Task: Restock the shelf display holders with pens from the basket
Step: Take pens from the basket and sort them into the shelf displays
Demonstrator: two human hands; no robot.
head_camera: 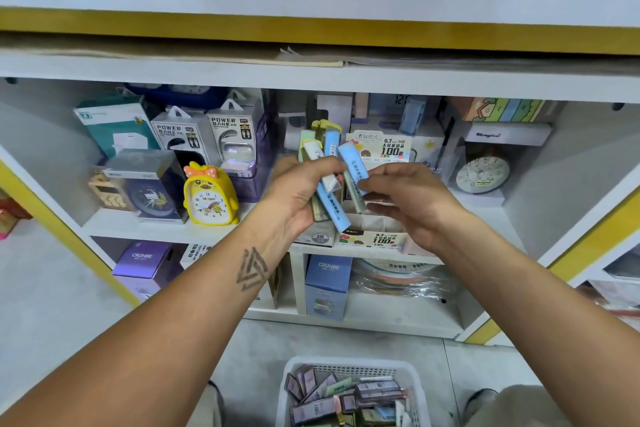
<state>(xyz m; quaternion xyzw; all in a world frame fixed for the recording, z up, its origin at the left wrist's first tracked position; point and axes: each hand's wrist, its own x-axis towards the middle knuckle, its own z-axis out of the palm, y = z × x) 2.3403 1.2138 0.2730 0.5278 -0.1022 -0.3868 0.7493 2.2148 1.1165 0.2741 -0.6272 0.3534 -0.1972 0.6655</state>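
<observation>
My left hand point(298, 196) grips a fanned bunch of slim pastel cases point(327, 163), blue, yellow and green, held upright in front of the shelf. My right hand point(405, 201) pinches one light-blue case point(351, 170) at the bunch's right edge. Just below the hands stands the cardboard display holder point(375, 234), printed "0.7 HB 100", with its backing card point(388, 146) rising behind. A white plastic basket point(349, 369) with several more small cases sits on the floor at the bottom centre.
On the same shelf stand a yellow duck alarm clock point(210, 198), power bank boxes point(204, 135) and a boxed round clock point(483, 173). Blue and purple boxes point(327, 284) fill the lower shelf. Yellow-edged side panels frame the cabinet.
</observation>
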